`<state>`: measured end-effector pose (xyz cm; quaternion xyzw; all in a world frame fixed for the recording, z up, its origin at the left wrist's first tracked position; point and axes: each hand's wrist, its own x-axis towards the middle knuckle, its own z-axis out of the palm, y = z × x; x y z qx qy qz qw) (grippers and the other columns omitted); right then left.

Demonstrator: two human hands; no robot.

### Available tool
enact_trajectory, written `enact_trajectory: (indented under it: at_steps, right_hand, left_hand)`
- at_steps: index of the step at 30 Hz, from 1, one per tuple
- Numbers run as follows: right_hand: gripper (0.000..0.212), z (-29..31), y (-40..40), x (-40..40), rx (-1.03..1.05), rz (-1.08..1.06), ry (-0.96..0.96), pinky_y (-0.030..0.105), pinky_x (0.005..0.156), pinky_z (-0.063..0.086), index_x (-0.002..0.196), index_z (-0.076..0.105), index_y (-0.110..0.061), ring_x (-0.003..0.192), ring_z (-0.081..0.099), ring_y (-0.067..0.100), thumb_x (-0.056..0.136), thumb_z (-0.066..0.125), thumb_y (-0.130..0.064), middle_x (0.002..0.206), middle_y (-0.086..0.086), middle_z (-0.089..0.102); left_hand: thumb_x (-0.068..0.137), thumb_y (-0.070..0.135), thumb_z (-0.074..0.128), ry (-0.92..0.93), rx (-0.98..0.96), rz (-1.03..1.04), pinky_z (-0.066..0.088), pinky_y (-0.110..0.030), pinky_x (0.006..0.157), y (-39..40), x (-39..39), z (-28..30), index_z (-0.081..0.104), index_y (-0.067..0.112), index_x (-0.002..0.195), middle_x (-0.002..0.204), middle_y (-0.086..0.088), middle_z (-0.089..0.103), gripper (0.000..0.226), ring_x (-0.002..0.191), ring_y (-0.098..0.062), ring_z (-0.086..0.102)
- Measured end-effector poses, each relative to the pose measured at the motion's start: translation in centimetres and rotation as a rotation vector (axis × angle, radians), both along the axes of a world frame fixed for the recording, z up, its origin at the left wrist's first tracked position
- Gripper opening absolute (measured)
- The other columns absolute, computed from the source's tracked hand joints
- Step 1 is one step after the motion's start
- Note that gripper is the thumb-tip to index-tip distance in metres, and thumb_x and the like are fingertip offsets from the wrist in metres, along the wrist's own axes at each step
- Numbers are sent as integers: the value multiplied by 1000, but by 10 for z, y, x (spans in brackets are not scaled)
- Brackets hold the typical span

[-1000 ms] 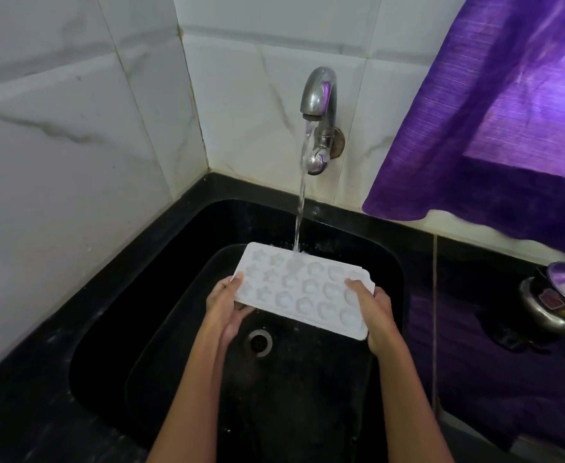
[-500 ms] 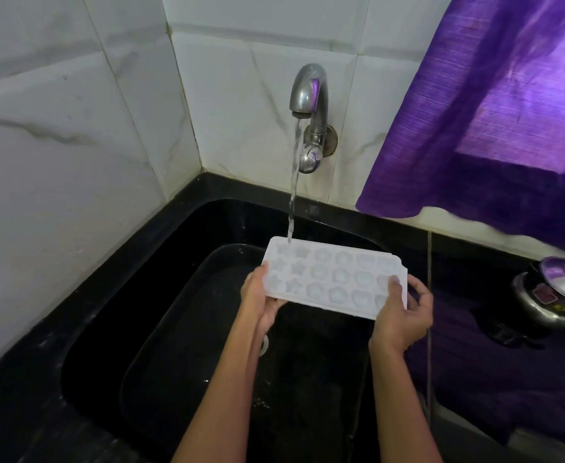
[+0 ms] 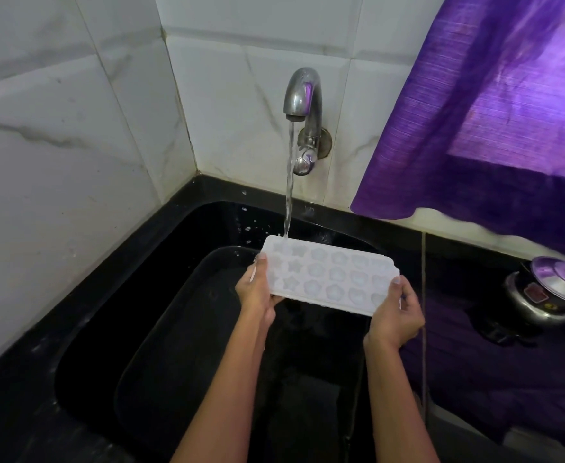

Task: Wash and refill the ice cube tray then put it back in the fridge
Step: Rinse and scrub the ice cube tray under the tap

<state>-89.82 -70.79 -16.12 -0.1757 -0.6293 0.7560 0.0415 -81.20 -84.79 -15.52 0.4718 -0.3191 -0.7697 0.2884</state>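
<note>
A white ice cube tray (image 3: pixel 331 274) with star and flower shaped cells is held over the black sink (image 3: pixel 114 329). My left hand (image 3: pixel 256 290) grips its left end, thumb on top. At the tray's right end my right hand (image 3: pixel 396 312) holds the near corner, thumb on the rim. Water runs from the steel tap (image 3: pixel 303 95) on the back wall and lands on the tray's far left corner.
White marble tiles cover the left and back walls. A purple curtain (image 3: pixel 495 111) hangs at the upper right. A steel pressure cooker (image 3: pixel 548 292) stands on the black counter right of the sink.
Both hands have carried the tray to the right and a little up, so the stream now hits its far left corner instead of the far edge's middle.
</note>
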Motion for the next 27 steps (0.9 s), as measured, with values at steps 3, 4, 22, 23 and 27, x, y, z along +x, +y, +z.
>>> enact_trajectory:
  at_steps: [3,4,22,23,27]
  right_hand:
    - [31,-3,-2,3,-4,33,7,24,96,48,121,66,-10,111,61,9,93,63,-22,118,-1,67]
    - [32,-4,-4,4,-1,43,9,22,94,47,122,65,-9,111,60,10,93,63,-21,119,0,67]
    - [31,5,-49,16,69,231,49,15,90,46,120,66,-10,108,60,6,91,65,-21,117,-2,68]
    - [31,5,-50,17,71,241,45,18,92,47,120,67,-11,109,61,7,91,65,-21,116,-2,68]
    - [30,8,-56,18,62,282,48,18,92,45,120,67,-11,110,60,7,92,64,-22,117,-3,68]
  left_hand:
    - [91,32,61,-15,-12,44,59,-37,63,-2,5,2,64,12,111,99,-8,71,29,87,-24,70]
    - [91,31,61,-20,-19,60,59,-35,61,-3,7,2,64,12,111,98,-8,71,28,87,-24,70]
    - [91,32,60,8,-30,280,57,-36,63,-21,49,16,61,24,88,92,-1,69,8,82,-18,68]
    - [91,32,60,25,-13,279,57,-38,66,-22,51,17,61,23,89,92,-2,69,9,83,-19,68]
    - [92,35,59,97,58,275,57,-42,76,-25,58,19,61,17,95,96,-5,70,18,88,-22,68]
